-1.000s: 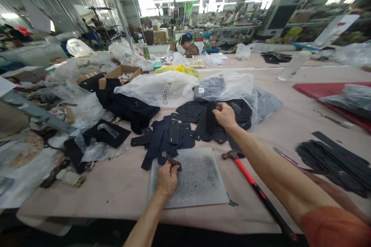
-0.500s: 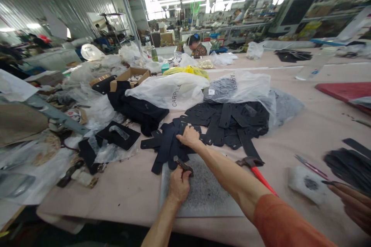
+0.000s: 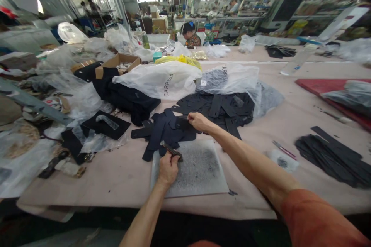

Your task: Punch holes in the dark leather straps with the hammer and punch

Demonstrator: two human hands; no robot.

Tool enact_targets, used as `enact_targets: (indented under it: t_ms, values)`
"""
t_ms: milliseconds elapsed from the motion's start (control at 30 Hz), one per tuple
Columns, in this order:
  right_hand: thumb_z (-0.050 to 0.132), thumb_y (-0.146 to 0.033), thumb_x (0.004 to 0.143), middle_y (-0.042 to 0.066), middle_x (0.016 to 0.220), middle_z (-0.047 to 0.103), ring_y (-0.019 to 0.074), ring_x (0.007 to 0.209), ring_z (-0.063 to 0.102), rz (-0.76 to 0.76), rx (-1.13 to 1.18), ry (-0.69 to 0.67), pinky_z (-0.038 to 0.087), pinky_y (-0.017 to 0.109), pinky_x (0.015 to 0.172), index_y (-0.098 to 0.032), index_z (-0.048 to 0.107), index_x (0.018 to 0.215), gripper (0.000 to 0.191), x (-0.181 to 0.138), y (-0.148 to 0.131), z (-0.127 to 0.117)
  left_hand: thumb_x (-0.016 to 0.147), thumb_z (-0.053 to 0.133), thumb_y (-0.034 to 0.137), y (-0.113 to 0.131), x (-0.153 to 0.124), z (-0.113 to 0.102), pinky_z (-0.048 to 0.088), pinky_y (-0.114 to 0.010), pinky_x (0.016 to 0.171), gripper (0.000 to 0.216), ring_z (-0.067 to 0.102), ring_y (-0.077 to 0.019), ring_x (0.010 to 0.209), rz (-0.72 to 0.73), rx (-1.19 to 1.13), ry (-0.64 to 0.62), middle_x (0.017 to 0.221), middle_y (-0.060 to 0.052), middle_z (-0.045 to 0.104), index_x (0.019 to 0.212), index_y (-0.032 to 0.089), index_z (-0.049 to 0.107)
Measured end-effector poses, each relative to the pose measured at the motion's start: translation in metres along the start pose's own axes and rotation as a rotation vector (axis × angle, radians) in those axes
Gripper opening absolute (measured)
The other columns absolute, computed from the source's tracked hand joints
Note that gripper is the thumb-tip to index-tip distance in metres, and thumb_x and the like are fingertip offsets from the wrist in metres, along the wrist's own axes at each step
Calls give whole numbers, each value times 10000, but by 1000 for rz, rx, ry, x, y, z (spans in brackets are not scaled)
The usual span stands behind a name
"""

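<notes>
My left hand is closed around a small dark metal punch tool, resting on the grey speckled cutting pad. Reaching forward, my right hand pinches the edge of a black cut piece on the near pile of dark navy strips. Behind it spreads a larger heap of black cut pieces.
Plastic bags marked CARPISA and a cardboard box lie behind the piles. Clutter covers the left side. Black strips are stacked at right, beside a red board. Another person works far back.
My right hand drew back from the far black heap to the near navy pile and took hold of a piece. The left hand kept the punch on the pad. The hammer is no longer visible.
</notes>
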State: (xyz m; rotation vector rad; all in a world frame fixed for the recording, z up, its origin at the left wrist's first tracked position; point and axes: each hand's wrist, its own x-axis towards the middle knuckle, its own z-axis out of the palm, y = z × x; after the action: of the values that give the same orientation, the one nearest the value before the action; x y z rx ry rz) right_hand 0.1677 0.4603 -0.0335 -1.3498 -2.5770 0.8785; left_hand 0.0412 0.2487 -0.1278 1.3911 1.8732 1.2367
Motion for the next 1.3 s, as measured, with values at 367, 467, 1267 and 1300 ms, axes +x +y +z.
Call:
enact_targets:
  t_ms: [367, 467, 1267, 1300]
  values:
    - [533, -59, 691, 34, 849, 638, 222, 926, 510, -684, -355, -265, 146, 498, 1102, -234, 682, 801, 255, -100, 13, 45, 867, 501, 340, -3, 2, 0, 515, -353, 772, 220, 672, -242, 840, -14, 91, 49, 886, -77, 726, 937, 194, 649]
    - [522, -67, 736, 58, 1051, 624, 238, 1044, 487, -690, -315, -93, 98, 508, 1136, -235, 672, 970, 325, -117, 8, 61, 868, 498, 349, -4, 2, 1, 516, -364, 779, 232, 669, -250, 846, -10, 113, 56, 892, -85, 727, 944, 191, 649]
    - [526, -406, 875, 162, 1565, 257, 308, 1454, 162, -326, -256, -10, 97, 543, 1164, -97, 325, 1476, 705, -170, 28, 84, 873, 514, 346, -4, 0, 1, 525, -372, 833, 232, 678, -240, 869, -18, 52, 30, 926, -77, 730, 954, 196, 671]
    - [507, -373, 883, 155, 1571, 246, 296, 1457, 157, -332, -251, -19, 93, 532, 1170, -96, 314, 1482, 688, -173, 29, 86, 875, 513, 344, -4, 0, 1, 524, -368, 829, 231, 678, -236, 862, -17, 43, 27, 922, -75, 729, 954, 195, 672]
